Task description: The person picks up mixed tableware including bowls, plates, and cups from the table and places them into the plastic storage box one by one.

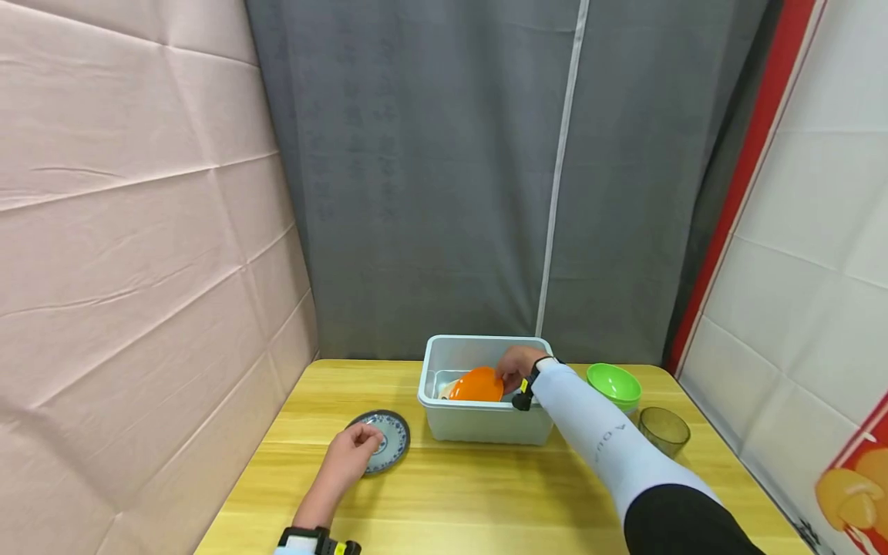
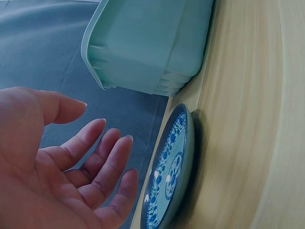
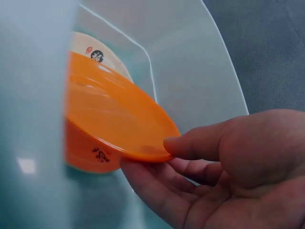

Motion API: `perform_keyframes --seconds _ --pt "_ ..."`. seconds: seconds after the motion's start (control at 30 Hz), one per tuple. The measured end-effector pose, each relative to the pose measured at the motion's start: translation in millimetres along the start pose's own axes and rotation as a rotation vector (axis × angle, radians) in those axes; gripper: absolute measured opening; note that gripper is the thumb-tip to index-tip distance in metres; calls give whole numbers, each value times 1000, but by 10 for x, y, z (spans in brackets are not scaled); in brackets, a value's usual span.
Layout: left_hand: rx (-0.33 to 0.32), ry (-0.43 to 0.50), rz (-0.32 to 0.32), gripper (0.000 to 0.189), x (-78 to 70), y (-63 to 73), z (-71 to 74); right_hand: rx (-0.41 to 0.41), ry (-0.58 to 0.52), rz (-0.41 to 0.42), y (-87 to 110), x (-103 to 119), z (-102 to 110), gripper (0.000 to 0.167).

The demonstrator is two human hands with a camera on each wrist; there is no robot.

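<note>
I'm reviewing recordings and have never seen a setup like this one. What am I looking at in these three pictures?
There is no machine here, just a person's bare hands. The wide picture is taken from the head, looking forward and down; the other two are taken from the wrists, each watching its own hand.

On the wooden table are a pale plastic bin, a blue-patterned plate, a green bowl and a tinted cup. The right hand pinches the edge of an orange plate inside the bin, beside a cream dish. The left hand holds nothing, near the patterned plate.
</note>
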State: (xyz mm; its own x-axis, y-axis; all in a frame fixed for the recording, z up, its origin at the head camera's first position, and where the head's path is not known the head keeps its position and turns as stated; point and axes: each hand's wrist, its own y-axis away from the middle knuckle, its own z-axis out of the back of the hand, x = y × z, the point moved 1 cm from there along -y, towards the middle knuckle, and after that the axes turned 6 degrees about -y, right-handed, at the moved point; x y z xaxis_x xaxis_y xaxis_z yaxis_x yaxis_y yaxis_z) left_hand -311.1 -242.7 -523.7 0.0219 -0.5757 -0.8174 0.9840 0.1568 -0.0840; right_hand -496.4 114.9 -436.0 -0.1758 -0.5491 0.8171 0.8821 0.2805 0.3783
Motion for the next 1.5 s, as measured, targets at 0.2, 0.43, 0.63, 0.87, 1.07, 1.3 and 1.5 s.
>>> perform_keyframes --seconds 0.2,0.43,0.63,0.87,1.07,1.3,1.5 --pt "0 8 -6 20 9 -1 22 45 32 2 -69 9 -1 26" --pt "1 16 -3 20 28 0 41 38 135 4 -83 6 43 31" --pt "5 18 12 21 46 12 30 73 87 -24 -35 25 -2 40" --pt "-1 29 -1 20 49 20 36 76 94 -28 -21 56 -35 44" --pt "-1 40 2 20 55 25 53 87 129 -1 -26 73 -38 47" --pt "-4 36 3 20 55 24 52 110 89 -16 -72 73 -56 49" --pt "-3 38 2 20 59 36 53 148 77 -14 -97 67 -64 52"
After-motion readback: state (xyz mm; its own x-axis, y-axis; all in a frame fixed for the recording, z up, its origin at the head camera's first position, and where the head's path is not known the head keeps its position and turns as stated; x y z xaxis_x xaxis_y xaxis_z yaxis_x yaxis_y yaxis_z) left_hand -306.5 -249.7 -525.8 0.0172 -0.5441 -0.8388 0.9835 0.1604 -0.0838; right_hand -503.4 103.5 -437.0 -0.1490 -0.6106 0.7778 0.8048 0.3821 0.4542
